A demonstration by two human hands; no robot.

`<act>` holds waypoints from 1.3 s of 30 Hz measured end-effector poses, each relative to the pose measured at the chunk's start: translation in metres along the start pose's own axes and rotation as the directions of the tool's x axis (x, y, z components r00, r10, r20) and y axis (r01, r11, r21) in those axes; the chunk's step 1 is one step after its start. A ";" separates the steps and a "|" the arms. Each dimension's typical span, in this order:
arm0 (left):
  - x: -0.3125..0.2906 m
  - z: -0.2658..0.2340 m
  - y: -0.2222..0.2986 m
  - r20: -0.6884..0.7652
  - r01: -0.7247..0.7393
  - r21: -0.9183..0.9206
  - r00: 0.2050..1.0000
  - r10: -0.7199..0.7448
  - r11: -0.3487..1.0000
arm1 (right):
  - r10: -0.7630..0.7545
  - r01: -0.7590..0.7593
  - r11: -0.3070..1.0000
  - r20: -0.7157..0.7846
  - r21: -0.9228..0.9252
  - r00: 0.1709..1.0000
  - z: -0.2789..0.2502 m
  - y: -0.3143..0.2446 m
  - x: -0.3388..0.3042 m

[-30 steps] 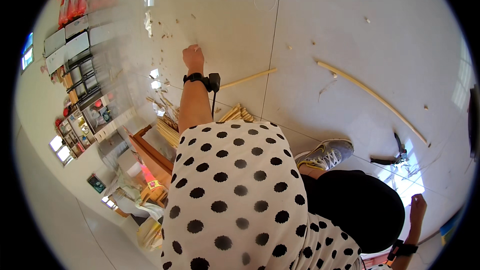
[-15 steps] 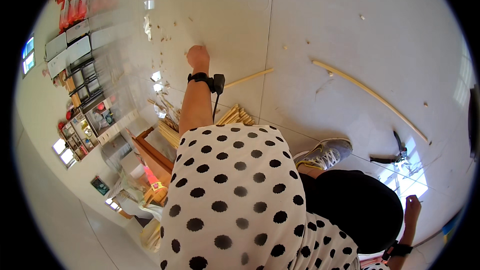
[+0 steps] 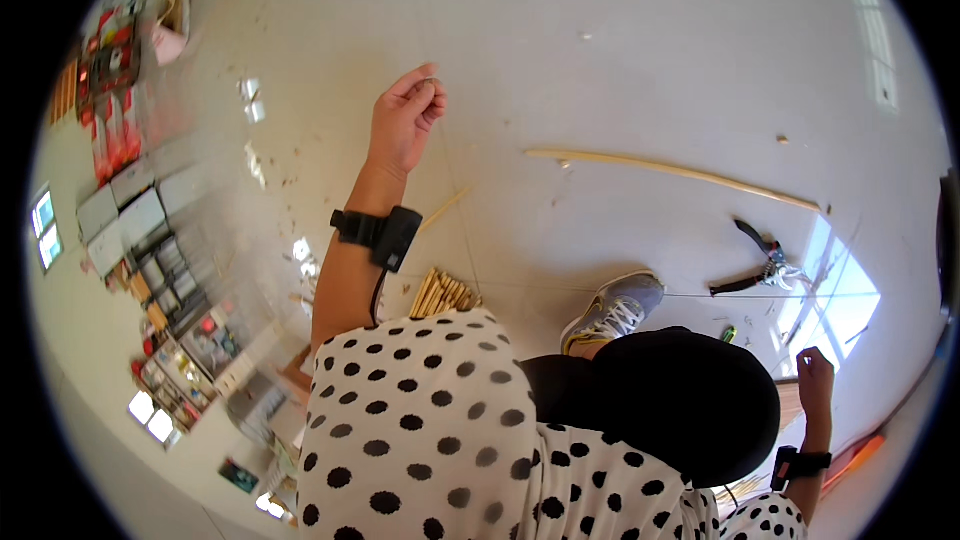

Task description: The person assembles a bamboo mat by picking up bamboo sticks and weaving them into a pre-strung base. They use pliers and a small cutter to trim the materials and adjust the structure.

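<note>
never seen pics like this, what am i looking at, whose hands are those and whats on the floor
There is no robot here, just a person's bare hands. All the pictures come from one wide camera worn on the head, looking down, so straight edges bend near the rim.

The left hand reaches out over the pale floor; the right hand is at the lower right. Both have curled fingers, and I can't tell whether either holds something small. Each wrist wears a dark strap.

On the floor lie a long thin stick, a black-handled tool and a bundle of sticks.
</note>
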State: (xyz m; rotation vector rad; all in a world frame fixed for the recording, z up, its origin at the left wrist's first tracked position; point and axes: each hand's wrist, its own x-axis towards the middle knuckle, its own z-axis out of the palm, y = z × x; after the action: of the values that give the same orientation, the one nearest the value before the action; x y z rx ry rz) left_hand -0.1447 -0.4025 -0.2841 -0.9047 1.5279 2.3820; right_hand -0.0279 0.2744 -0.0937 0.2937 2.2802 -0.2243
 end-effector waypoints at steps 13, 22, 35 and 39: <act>-0.009 0.236 -0.041 0.536 0.046 0.388 0.802 -0.266 0.921 | 0.311 -0.294 0.940 -0.079 0.172 0.947 0.051 0.017 -0.132; -0.061 0.299 -0.127 0.744 -0.263 0.598 0.534 -0.402 0.757 | 0.233 -0.140 0.900 -0.186 0.413 0.955 0.065 0.000 -0.169; -0.122 0.294 -0.179 0.751 -0.565 0.660 0.499 -0.431 0.495 | 0.385 -0.208 0.855 -0.313 0.475 0.868 0.065 0.045 -0.272; -0.145 0.312 -0.189 0.716 -0.533 0.697 0.480 -0.507 0.480 | 0.418 -0.222 0.860 -0.384 0.460 0.823 0.083 0.059 -0.317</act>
State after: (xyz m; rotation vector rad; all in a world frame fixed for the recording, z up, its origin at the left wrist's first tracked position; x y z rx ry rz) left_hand -0.0679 -0.0189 -0.2553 0.6022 1.7701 1.0982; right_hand 0.2528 0.2655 0.0856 1.0527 2.5951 -0.4818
